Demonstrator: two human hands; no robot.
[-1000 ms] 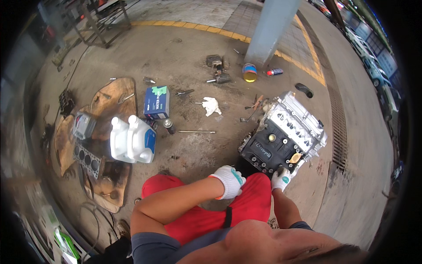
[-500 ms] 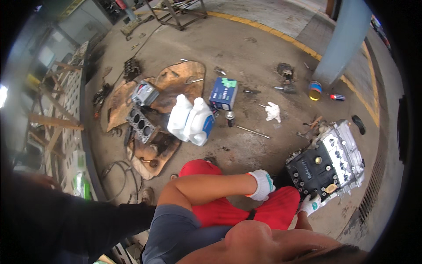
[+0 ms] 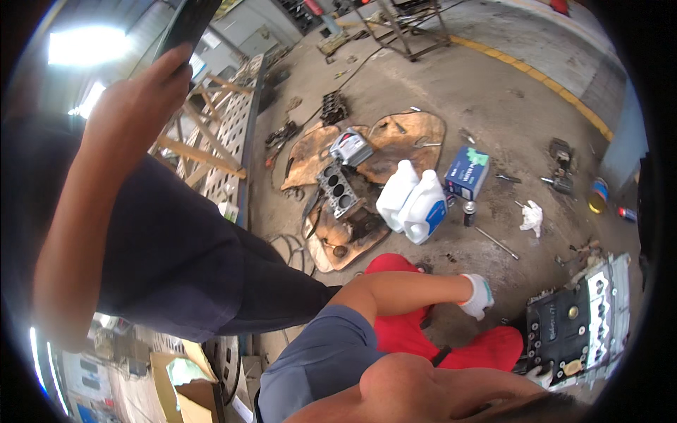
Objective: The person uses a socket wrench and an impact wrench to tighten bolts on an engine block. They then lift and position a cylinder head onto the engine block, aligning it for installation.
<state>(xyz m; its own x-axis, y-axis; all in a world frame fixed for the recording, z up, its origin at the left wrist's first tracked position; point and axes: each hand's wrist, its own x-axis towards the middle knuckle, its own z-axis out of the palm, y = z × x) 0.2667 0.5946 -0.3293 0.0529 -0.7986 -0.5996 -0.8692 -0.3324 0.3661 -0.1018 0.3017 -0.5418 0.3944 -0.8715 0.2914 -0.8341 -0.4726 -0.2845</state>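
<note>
My left hand [image 3: 479, 297], in a white knit glove, hangs over the floor beyond my red-trousered knees. Its fingers look curled in, with nothing showing in them. At the lower right, my gloved right hand [image 3: 540, 376] is at the near edge of an engine [image 3: 557, 324], fingers bent against it. Part of that hand is hidden by the engine and my body. The engine has a black side, a silver top face and a round brass-coloured cap.
White jugs [image 3: 427, 208], a blue box [image 3: 467, 173], a dark can [image 3: 470, 213] and a metal rod [image 3: 497, 243] lie ahead. Further left, a bare cylinder block [image 3: 338, 190] rests on stained cardboard [image 3: 416, 137]. A person in dark clothes [image 3: 176, 247] stands close at left, holding a dark flat object [image 3: 189, 25].
The view has swung left, so the floor things sit further right. The person at left now shows with a raised hand. My left hand has moved slightly away from my knees.
</note>
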